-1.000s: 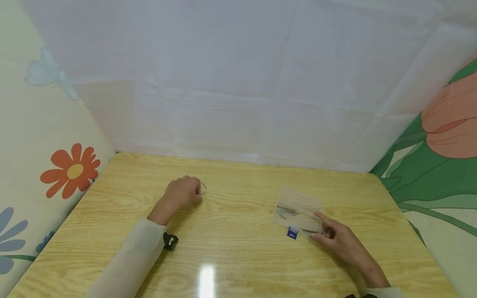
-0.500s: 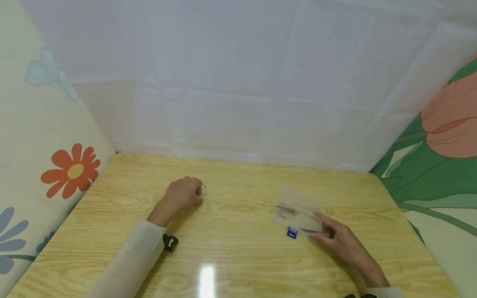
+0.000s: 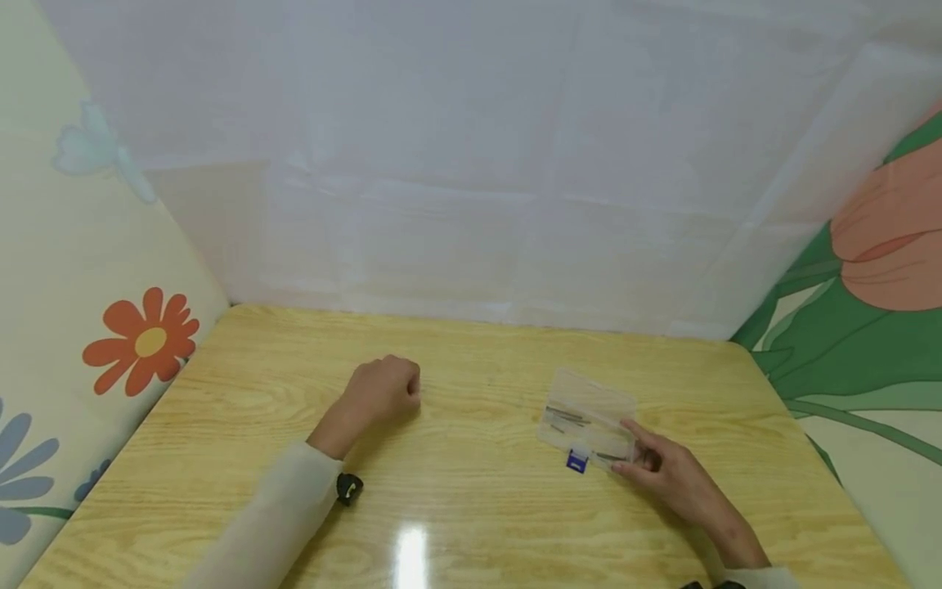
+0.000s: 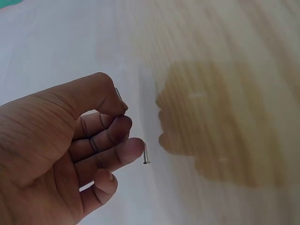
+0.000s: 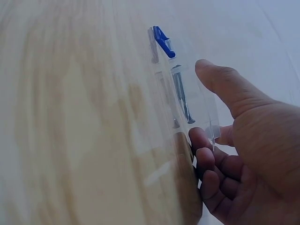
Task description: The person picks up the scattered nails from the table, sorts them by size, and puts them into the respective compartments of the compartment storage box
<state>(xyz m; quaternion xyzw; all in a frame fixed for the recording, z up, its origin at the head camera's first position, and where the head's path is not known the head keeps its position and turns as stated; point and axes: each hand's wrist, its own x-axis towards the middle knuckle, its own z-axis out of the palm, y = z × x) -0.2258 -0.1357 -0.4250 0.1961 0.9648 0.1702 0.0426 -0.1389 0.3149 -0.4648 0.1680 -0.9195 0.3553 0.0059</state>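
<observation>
My left hand (image 3: 386, 388) is above the left part of the wooden table, fingers curled. In the left wrist view, a thin metal piece (image 4: 118, 92) shows at its thumb tip, and a nail (image 4: 146, 153) with its flat head down sticks out by a lower fingertip; the rest is hidden by the fingers. My right hand (image 3: 673, 474) holds the near right edge of a clear plastic box (image 3: 614, 402) between thumb and fingers. Several nails (image 3: 567, 415) lie in the box, others close to the thumb (image 5: 182, 93). A blue latch (image 3: 577, 460) is on its front edge.
The wood-grain table (image 3: 471, 491) bears a bright light reflection near its front. A white sheet (image 3: 441, 164) hangs behind it. Flower-painted panels (image 3: 890, 368) rise at both sides. A black wrist strap piece (image 3: 349, 488) sits at the left cuff.
My left hand has moved slightly right; the two nails seen beside its fingertips earlier no longer show in the head view. My right hand and the box have stayed in place.
</observation>
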